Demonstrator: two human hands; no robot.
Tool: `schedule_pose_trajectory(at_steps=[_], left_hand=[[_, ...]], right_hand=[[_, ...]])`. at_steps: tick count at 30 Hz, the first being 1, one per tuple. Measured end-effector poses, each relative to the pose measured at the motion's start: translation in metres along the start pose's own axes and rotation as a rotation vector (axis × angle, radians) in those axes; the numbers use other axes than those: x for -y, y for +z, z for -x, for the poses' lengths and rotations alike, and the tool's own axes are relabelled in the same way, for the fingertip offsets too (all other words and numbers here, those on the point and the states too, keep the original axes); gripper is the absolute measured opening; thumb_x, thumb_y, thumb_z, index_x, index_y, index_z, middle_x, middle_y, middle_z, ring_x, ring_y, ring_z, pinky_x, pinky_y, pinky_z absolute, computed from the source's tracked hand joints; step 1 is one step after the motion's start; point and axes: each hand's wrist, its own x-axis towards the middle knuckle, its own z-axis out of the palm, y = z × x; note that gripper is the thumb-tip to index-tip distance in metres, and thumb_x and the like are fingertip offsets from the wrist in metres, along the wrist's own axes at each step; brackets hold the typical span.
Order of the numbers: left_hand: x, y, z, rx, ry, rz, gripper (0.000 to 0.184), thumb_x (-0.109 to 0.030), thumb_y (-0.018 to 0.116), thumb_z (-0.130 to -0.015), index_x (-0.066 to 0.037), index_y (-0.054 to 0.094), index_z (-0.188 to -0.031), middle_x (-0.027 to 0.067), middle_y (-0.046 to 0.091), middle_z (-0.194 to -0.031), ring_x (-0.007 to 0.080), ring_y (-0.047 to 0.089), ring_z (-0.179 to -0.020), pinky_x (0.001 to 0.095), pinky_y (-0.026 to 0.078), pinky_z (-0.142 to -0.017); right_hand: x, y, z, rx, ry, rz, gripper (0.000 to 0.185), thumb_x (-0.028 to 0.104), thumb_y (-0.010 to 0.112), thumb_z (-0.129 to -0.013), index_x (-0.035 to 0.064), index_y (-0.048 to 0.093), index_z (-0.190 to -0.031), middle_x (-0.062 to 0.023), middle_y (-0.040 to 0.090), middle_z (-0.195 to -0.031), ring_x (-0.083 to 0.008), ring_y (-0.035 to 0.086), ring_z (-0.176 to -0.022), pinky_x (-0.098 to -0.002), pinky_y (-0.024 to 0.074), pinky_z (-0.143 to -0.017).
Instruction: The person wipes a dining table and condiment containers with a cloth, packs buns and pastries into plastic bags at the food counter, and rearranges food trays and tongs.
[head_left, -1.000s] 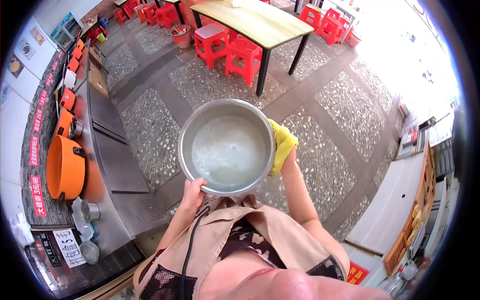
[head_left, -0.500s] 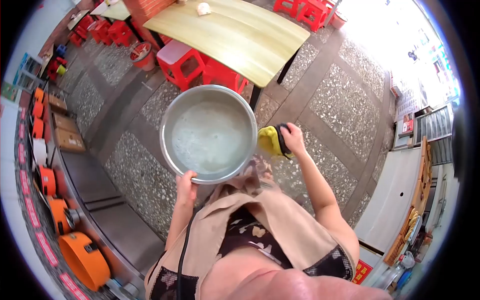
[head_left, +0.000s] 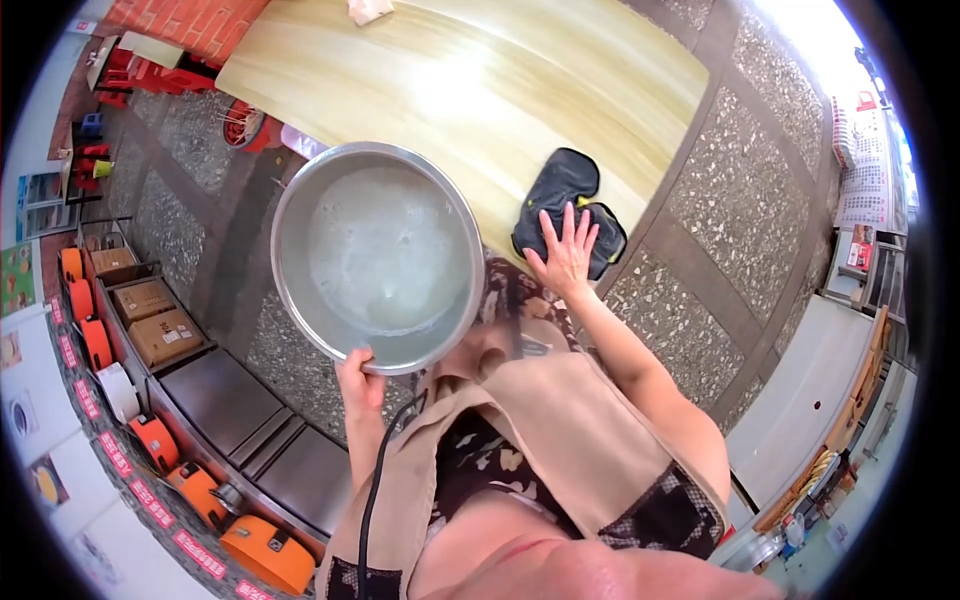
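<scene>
My left hand point(head_left: 361, 381) grips the near rim of a round metal basin point(head_left: 279, 236), with the thumb over the edge. Cloudy, greyish water point(head_left: 385, 250) lies inside it. To the right, my right hand point(head_left: 568, 254) lies flat with fingers spread on a black cloth point(head_left: 566, 180). The cloth is bunched into two rounded lobes at the near edge of a pale wood-look table point(head_left: 460, 90). Small bits of yellow show along its folds. The basin is held beside this table edge and hides part of it.
A crumpled pale item point(head_left: 370, 10) sits at the table's far side. Under its left end are a stool and a red bin point(head_left: 245, 125). Along the left runs a metal counter point(head_left: 225, 400) with orange round items point(head_left: 268, 552); a white counter point(head_left: 800, 410) stands at right.
I have come closer to the table. My right hand, which was gripping the cloth in the air with its yellow side showing, now presses it flat-handed on the tabletop. The basin stays in my left hand.
</scene>
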Motion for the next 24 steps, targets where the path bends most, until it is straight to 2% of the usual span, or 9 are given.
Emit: schedule_pose_trajectory(at_steps=[5, 8, 11, 13, 15, 18, 20, 22, 24], left_hand=[[-0.049, 0.072, -0.067, -0.016, -0.025, -0.046, 0.054, 0.005, 0.051, -0.069, 0.006, 0.043, -0.123, 0.0128, 0.055, -0.111, 0.0241, 0.056, -0.101, 0.0356, 0.048, -0.087], [-0.073, 0.089, -0.118, 0.024, -0.061, -0.095, 0.054, 0.004, 0.051, -0.069, 0.006, 0.044, -0.122, 0.0134, 0.055, -0.111, 0.0251, 0.056, -0.101, 0.0372, 0.047, -0.088], [-0.093, 0.093, -0.165, 0.066, -0.093, -0.186, 0.052, 0.003, 0.052, -0.068, 0.006, 0.046, -0.120, 0.0129, 0.057, -0.108, 0.0246, 0.056, -0.099, 0.0370, 0.047, -0.087], [-0.111, 0.101, -0.199, 0.115, -0.104, -0.223, 0.052, 0.003, 0.052, -0.068, 0.006, 0.046, -0.120, 0.0125, 0.057, -0.108, 0.0240, 0.056, -0.098, 0.0357, 0.047, -0.085], [-0.130, 0.109, -0.225, 0.140, -0.120, -0.326, 0.050, 0.003, 0.053, -0.069, 0.005, 0.047, -0.118, 0.0095, 0.057, -0.101, 0.0203, 0.057, -0.090, 0.0326, 0.049, -0.079], [-0.149, 0.119, -0.271, 0.205, -0.172, -0.380, 0.055, 0.006, 0.052, -0.069, 0.004, 0.045, -0.123, 0.0100, 0.056, -0.106, 0.0203, 0.056, -0.095, 0.0329, 0.047, -0.083], [-0.158, 0.126, -0.297, 0.246, -0.179, -0.409, 0.055, 0.005, 0.052, -0.069, 0.004, 0.045, -0.123, 0.0099, 0.056, -0.106, 0.0204, 0.056, -0.095, 0.0328, 0.047, -0.083], [-0.165, 0.128, -0.331, 0.321, -0.210, -0.470, 0.054, 0.005, 0.052, -0.069, 0.005, 0.045, -0.123, 0.0100, 0.056, -0.106, 0.0203, 0.056, -0.095, 0.0323, 0.046, -0.083], [-0.172, 0.138, -0.356, 0.358, -0.233, -0.498, 0.051, 0.004, 0.053, -0.069, 0.005, 0.047, -0.120, 0.0085, 0.057, -0.101, 0.0186, 0.056, -0.090, 0.0311, 0.047, -0.079]], right_hand=[[0.018, 0.013, -0.086, -0.018, 0.098, -0.003, 0.086, 0.050, 0.071, -0.063, 0.0203, 0.040, -0.137, -0.0260, 0.019, -0.145, -0.0570, 0.015, -0.129, -0.0693, 0.0139, -0.100], [0.056, 0.040, -0.162, -0.055, 0.033, 0.018, 0.081, 0.050, 0.072, -0.060, 0.0199, 0.048, -0.131, -0.0263, 0.021, -0.144, -0.0553, 0.017, -0.128, -0.0684, 0.0185, -0.099], [0.108, 0.092, -0.257, -0.087, -0.021, -0.196, 0.066, 0.045, 0.066, -0.070, 0.0215, 0.050, -0.130, -0.0220, 0.026, -0.144, -0.0537, 0.023, -0.127, -0.0679, 0.0230, -0.099], [0.131, 0.128, -0.326, -0.230, -0.418, 0.560, 0.048, 0.029, 0.052, -0.080, 0.0217, 0.051, -0.127, -0.0128, 0.036, -0.141, -0.0415, 0.029, -0.129, -0.0683, 0.0216, -0.100], [0.126, 0.147, -0.387, -0.196, -0.476, 0.065, 0.046, 0.030, 0.051, -0.081, 0.0212, 0.052, -0.126, -0.0080, 0.038, -0.141, -0.0358, 0.032, -0.129, -0.0677, 0.0212, -0.101], [0.072, 0.106, -0.396, -0.339, -0.090, 0.053, 0.055, 0.038, 0.068, -0.062, 0.0177, 0.060, -0.112, -0.0080, 0.051, -0.127, -0.0339, 0.041, -0.121, -0.0603, 0.0235, -0.103], [0.015, 0.063, -0.338, -0.410, 0.225, 0.233, 0.050, 0.032, 0.068, -0.063, 0.0156, 0.060, -0.109, -0.0092, 0.054, -0.123, -0.0309, 0.046, -0.114, -0.0515, 0.0316, -0.098], [-0.024, 0.037, -0.239, -0.386, 0.511, 0.377, 0.053, 0.028, 0.067, -0.069, 0.0146, 0.055, -0.119, -0.0116, 0.049, -0.130, -0.0338, 0.044, -0.117, -0.0498, 0.0324, -0.098], [-0.047, 0.027, -0.132, -0.295, 0.548, 0.323, 0.066, 0.030, 0.065, -0.073, 0.0158, 0.045, -0.134, -0.0185, 0.040, -0.137, -0.0415, 0.039, -0.123, -0.0535, 0.0277, -0.103]])
